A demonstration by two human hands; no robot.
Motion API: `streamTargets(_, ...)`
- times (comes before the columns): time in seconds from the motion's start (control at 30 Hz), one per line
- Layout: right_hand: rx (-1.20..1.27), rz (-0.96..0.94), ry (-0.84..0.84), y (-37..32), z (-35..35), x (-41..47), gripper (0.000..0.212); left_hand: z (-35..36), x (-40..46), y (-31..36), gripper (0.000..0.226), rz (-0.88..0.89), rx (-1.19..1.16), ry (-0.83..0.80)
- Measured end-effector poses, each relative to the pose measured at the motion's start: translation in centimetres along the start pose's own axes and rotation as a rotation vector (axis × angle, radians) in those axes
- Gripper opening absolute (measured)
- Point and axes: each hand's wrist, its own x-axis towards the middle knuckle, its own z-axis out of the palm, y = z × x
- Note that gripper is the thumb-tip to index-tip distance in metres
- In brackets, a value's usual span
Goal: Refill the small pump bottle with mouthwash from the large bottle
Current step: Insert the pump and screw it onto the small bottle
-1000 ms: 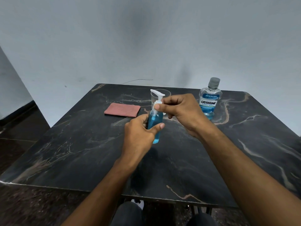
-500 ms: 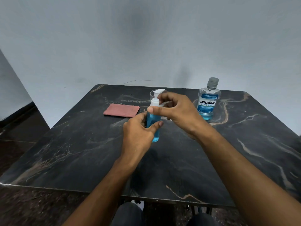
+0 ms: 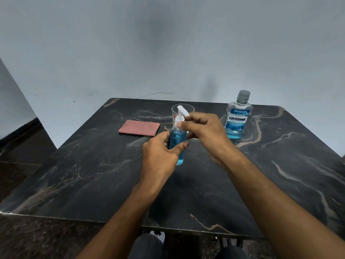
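The small pump bottle (image 3: 178, 144) stood upright near the middle of the dark marble worktop (image 3: 97, 171), its base on the surface and its body nearly full of blue liquid. The left hand (image 3: 160, 156) gripped the body, fingers (image 3: 183, 145) and thumb curled round it from the near side, most likely to brace it so it would not turn or tip while the top was worked. The right hand (image 3: 203, 131) reached in from the right and pinched the white collar of the pump head (image 3: 181, 114) between thumb and forefinger, the other fingers loosely curled behind; the nozzle pointed up and toward the person's right. That hold suited twisting the pump onto the neck, and with the liquid so high in the small bottle, the pouring seemed done and the closing step was probably in hand, though whether the thread was tightening or loosening could not be told. The large bottle (image 3: 239, 116) stood well apart on the far right of the worktop, its grey cap on and only a shallow layer of blue at its bottom, set out of the way of both arms. Just behind the pump bottle stood a clear glass (image 3: 174, 111), partly hidden by it. A folded pink cloth (image 3: 139, 128) lay flat to the far left, probably kept near for wiping up spills
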Motion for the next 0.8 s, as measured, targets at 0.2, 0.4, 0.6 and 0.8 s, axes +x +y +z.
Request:
streamTargets(0.2,-0.029,-0.015,0.164,0.0,0.7,-0.3,0.034,0.3,-0.2,0.1,0.033,-0.008,-0.017,0.014)
streamTargets(0.4,0.053,0.021,0.060,0.0,0.8,-0.5,0.044,0.4,-0.3,-0.2,0.039,0.005,-0.021,0.030)
streamTargets(0.6,0.025,-0.028,0.106,0.0,0.5,-0.4,0.027,0.6,0.0,-0.2,0.042,0.001,-0.006,0.021)
streamTargets(0.8,0.012,0.045,0.070,0.3,0.7,-0.4,0.042,0.8,-0.4,-0.1,0.043,0.015,0.001,0.030)
